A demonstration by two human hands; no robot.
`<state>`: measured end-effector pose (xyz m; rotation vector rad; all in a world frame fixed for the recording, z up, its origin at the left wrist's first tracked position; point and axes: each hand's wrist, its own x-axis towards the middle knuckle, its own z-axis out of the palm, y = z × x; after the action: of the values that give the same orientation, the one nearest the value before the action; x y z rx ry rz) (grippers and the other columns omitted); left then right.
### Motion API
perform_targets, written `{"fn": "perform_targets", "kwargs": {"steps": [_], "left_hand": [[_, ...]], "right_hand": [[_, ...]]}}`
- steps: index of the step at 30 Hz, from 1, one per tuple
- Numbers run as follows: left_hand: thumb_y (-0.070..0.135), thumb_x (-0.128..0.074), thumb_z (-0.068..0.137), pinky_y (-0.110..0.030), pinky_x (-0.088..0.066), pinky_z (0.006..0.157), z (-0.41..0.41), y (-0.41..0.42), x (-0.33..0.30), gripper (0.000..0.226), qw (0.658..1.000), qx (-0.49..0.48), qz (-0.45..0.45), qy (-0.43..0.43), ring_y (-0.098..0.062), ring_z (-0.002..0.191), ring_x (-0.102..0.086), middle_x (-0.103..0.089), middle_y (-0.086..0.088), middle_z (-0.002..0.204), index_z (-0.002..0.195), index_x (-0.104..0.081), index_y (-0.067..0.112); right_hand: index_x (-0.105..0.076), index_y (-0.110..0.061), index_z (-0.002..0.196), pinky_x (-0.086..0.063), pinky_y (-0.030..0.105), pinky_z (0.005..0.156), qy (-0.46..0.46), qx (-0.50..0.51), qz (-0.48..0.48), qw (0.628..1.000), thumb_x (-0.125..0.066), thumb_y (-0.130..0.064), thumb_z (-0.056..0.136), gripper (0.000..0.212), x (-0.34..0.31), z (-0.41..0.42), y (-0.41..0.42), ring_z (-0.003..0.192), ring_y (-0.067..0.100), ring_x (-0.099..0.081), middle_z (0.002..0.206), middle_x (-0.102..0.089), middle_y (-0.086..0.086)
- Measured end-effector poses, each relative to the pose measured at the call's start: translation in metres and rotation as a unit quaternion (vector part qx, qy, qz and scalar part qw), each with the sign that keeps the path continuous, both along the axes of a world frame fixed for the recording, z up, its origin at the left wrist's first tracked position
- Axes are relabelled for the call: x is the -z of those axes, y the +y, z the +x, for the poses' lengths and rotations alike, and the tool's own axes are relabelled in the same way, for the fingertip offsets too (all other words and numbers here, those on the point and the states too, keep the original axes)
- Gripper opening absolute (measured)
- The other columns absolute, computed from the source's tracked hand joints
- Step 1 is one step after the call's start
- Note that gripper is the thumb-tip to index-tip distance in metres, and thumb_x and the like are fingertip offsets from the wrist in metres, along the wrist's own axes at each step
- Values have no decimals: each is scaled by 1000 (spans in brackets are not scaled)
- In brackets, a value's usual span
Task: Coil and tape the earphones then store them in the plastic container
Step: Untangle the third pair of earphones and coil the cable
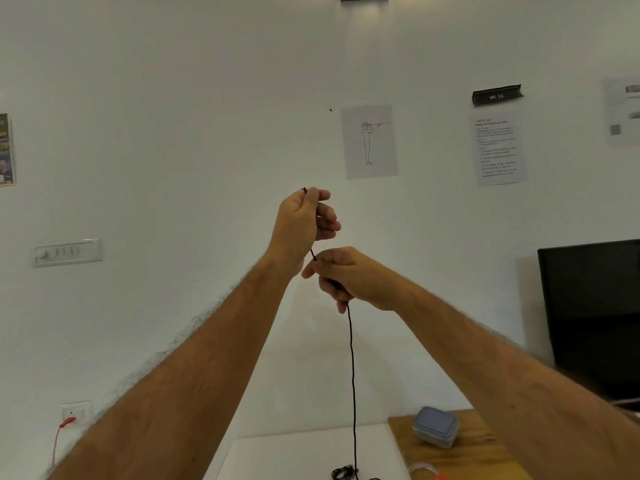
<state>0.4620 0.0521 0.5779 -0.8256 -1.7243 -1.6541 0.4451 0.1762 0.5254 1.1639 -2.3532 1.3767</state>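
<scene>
A thin black earphone cord [352, 375] hangs straight down in front of the white wall, its lower end bunched on the white table [277, 455]. My left hand [304, 223] is raised and pinches the cord's top end between thumb and fingers. Just below it, my right hand [349, 278] has its fingers curled round the same cord. A clear plastic container [435, 427] with a blue-grey lid on it sits on a wooden board [460, 459] at the lower right.
A black monitor [595, 317] stands at the right. Papers and a label hang on the wall. A switch plate [67, 252] and a socket with a red plug [71, 419] are on the left. Something clear and orange [427, 472] lies near the board's front.
</scene>
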Motion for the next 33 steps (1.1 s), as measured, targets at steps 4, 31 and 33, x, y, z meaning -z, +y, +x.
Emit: {"fn": "perform_targets", "kwargs": {"steps": [4, 31, 33], "left_hand": [[19, -32, 106, -25, -55, 58, -4, -7, 3, 28, 998, -53, -10, 13, -15, 62, -66, -65, -5, 69, 98, -56, 9], [45, -26, 105, -24, -15, 49, 12, -5, 18, 41, 965, 137, -154, -164, -12, 55, -15, -24, 6, 59, 78, -43, 19], [43, -27, 105, -26, -13, 52, 12, -3, 18, 40, 966, 144, -152, -151, -11, 54, -16, -26, 6, 59, 77, -42, 20]], "right_hand": [[-67, -8, 100, -49, 30, 49, 22, 2, 38, 999, -49, -20, 102, 22, -13, 17, 6, 50, 11, -39, 58, -44, -4], [-68, -5, 95, -49, 28, 53, 262, 74, -61, 960, -58, -7, 95, 10, -54, -4, 39, 54, 13, -55, 67, -63, 0], [-67, -5, 93, -50, 30, 53, 231, 58, -93, 967, -57, -8, 97, 12, -49, -8, 37, 55, 14, -56, 68, -62, 1]]}}
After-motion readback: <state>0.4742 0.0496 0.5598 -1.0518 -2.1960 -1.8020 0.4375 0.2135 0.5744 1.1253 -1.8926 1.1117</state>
